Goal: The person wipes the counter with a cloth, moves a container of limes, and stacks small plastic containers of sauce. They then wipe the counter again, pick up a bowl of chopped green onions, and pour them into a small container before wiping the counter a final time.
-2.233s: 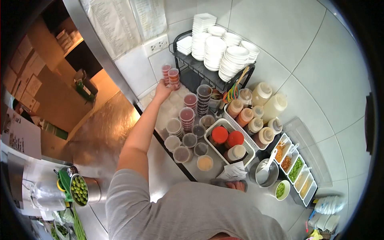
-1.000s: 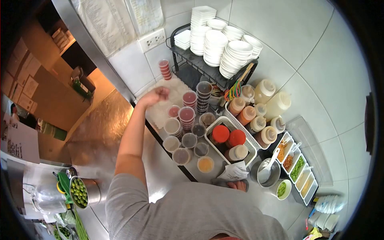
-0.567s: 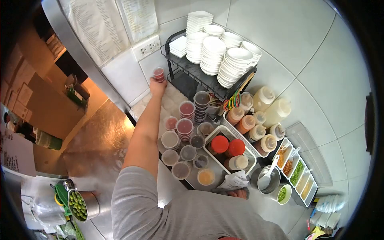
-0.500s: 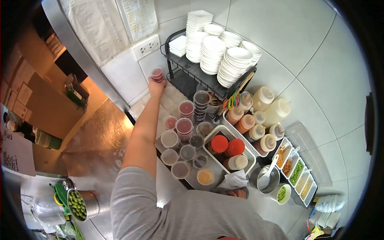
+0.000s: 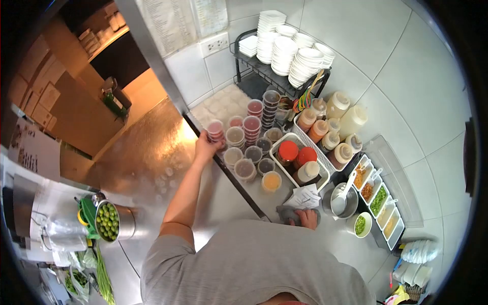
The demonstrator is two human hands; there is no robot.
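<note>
My left hand is wrapped round a small stack of clear cups with red contents, at the left end of the cup group. Beside it stand a cup with a pale lid and a taller stack of red cups. My right hand rests on a grey cloth on the counter, its fingers spread. Just above that hand lies a white paper slip. An orange-filled cup stands to the left of the slip.
White bowls fill a black rack at the back. Sauce bottles and red-lidded jars stand in baskets. To the right are a metal pot and topping trays. A pot of green fruit is lower left.
My left hand has come back from near the rack with the red cups and is now at the left of the cup group. More of my right hand and the cloth shows.
</note>
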